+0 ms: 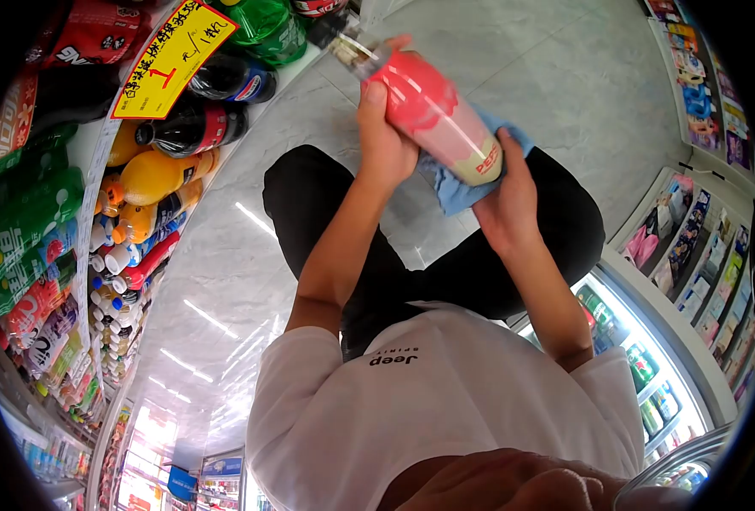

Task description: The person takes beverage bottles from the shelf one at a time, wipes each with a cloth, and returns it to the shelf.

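In front of me a bottle with a pink, white and pale yellow label is held tilted, its neck toward the upper left and its base toward the lower right. My left hand is closed around the neck-side half of it, thumb on top. A blue cloth is bunched in my right hand, which presses it around the bottle's base. The neck end is slightly blurred. Part of the cloth is hidden behind the bottle.
On the left, a shelf holds cola bottles, orange drinks and green bottles behind a yellow price tag. Racks of small packets and a lit drinks cooler stand right. Grey tiled floor lies below.
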Demonstrator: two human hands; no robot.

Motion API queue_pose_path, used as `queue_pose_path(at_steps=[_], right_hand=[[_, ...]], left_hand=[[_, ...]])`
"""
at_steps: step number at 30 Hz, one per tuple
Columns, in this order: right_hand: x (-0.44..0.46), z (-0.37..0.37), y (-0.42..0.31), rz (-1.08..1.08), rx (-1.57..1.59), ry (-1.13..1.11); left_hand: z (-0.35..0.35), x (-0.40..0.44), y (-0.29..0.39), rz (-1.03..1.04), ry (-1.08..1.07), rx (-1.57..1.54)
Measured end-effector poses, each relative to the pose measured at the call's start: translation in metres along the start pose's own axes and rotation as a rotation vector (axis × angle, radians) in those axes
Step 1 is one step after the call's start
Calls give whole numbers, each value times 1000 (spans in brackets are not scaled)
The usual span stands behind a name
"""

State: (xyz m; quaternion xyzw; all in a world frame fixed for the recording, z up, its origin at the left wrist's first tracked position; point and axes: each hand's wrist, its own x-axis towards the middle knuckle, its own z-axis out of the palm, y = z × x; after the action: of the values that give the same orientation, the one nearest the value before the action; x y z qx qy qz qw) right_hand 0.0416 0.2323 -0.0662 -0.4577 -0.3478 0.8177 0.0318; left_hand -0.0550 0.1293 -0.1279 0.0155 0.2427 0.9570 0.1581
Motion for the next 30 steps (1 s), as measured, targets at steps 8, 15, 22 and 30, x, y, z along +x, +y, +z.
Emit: queue_pose_path(at_steps=[8, 15, 22, 30], right_hand=[[-2, -3, 25, -693, -369, -150], [-5, -9, 35, -1358, -1273, -338], [-14, 4, 18, -1084, -1210, -440], [-13, 32, -15, -796, -745, -455]], left_hand=[[15, -7, -13, -161, 262, -197], [0, -4, 5, -172, 262, -114], [7, -7, 5, -172, 317, 15], [-2, -19, -19, -129, 34, 196]])
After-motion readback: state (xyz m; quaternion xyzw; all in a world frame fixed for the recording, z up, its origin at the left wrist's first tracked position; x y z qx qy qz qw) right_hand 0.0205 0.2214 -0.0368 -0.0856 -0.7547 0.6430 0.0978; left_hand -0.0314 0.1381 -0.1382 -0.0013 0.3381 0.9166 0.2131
